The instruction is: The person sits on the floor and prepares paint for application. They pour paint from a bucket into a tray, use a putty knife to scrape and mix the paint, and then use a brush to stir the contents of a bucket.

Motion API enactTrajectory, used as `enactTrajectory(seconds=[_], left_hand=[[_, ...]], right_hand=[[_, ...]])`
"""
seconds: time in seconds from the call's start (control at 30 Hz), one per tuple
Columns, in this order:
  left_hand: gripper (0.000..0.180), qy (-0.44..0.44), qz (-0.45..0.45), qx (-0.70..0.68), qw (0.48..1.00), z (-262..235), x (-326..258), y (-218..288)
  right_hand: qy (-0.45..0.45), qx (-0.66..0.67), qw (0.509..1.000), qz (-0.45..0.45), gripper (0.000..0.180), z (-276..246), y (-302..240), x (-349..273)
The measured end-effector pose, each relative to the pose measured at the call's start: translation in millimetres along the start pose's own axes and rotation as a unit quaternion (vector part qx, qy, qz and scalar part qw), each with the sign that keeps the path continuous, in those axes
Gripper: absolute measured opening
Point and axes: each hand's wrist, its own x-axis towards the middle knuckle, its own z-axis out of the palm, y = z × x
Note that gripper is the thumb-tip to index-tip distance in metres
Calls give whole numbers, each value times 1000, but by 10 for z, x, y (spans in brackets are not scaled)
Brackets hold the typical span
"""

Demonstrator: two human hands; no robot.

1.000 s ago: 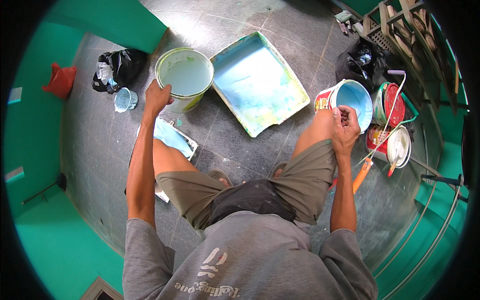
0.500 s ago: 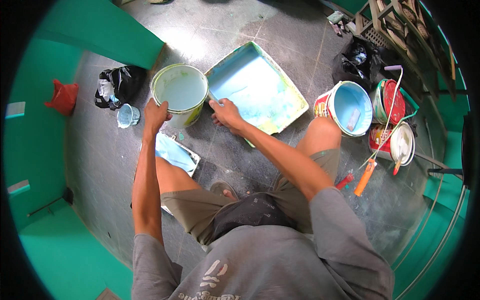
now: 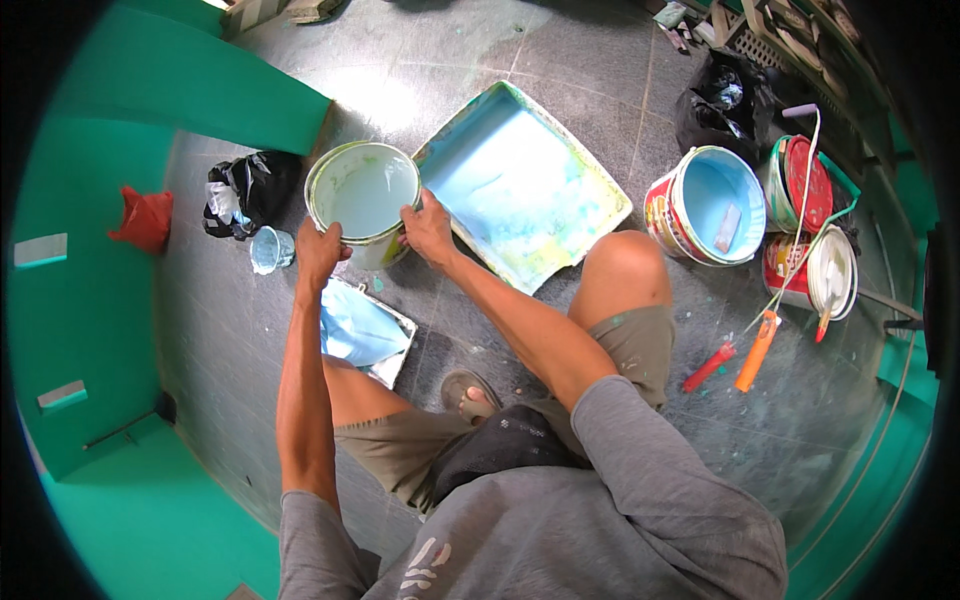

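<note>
A white paint bucket [image 3: 378, 250] with pale blue-white liquid inside stands in front of me, its outside smeared yellow-green. My left hand [image 3: 320, 252] grips the near left of its rim, thumb over the edge. On its right side my right hand [image 3: 430, 232] is closed on the rim; some of its fingers are hidden behind the wall. Just right of the bucket lies a large paint tray [image 3: 520, 170], wet with light blue paint and blotched yellow-green. A smaller tray [image 3: 360, 325] with light blue paint lies near my left knee.
At left are a small paint-smeared cup [image 3: 272, 250], a black plastic bag [image 3: 265, 190] and a red bag [image 3: 143, 218]. To the right stand a bucket of blue paint [image 3: 715, 195], red-lidded tubs [image 3: 803, 190], a roller with an orange handle [image 3: 757, 350] and another black bag [image 3: 720, 110].
My right hand has moved from beside the large tray's left edge onto the bucket's right rim. My left hand stays on the bucket. The whole view has shifted slightly.
</note>
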Motion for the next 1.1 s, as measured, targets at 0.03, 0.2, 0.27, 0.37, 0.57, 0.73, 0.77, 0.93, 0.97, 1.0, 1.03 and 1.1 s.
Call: enactTrajectory(seconds=[0.03, 0.2, 0.27, 0.37, 0.57, 0.73, 0.77, 0.93, 0.97, 1.0, 1.03, 1.1], left_hand=[[25, -3, -2, 1, 1000, -9, 10, 5], [24, -25, 12, 19, 999, -31, 73, 126], [24, -24, 2, 21, 999, -40, 76, 150], [24, -22, 1, 29, 999, -46, 54, 223], [25, -18, 19, 69, 997, 63, -43, 462], [26, -23, 32, 115, 993, 145, -39, 558], [25, -26, 30, 118, 992, 162, -49, 592], [25, -22, 39, 141, 989, 251, -129, 774], [24, -21, 32, 131, 991, 234, -129, 754], [24, -20, 26, 122, 992, 198, -114, 700], [23, -19, 18, 112, 993, 162, -104, 638], [21, -18, 11, 58, 998, 152, -77, 532]], right_hand=[[0, 12, 1000, 7, 37, 0, -10, -3], [-23, 28, 999, 23, 32, -79, -55, 63], [-36, 54, 997, 34, 31, -112, -129, 34], [-40, 64, 996, 49, 30, -125, -157, 37], [-44, 67, 993, 91, 33, -247, -178, 26], [-62, 105, 986, 112, 33, -352, -161, 67], [-59, 114, 985, 118, 33, -366, -163, 75], [-52, 128, 982, 127, 32, -449, -195, 65], [-50, 129, 982, 129, 31, -431, -201, 62], [-55, 131, 983, 117, 31, -417, -203, 56], [-60, 133, 984, 106, 31, -400, -203, 47], [-59, 133, 986, 86, 32, -385, -222, 54]])
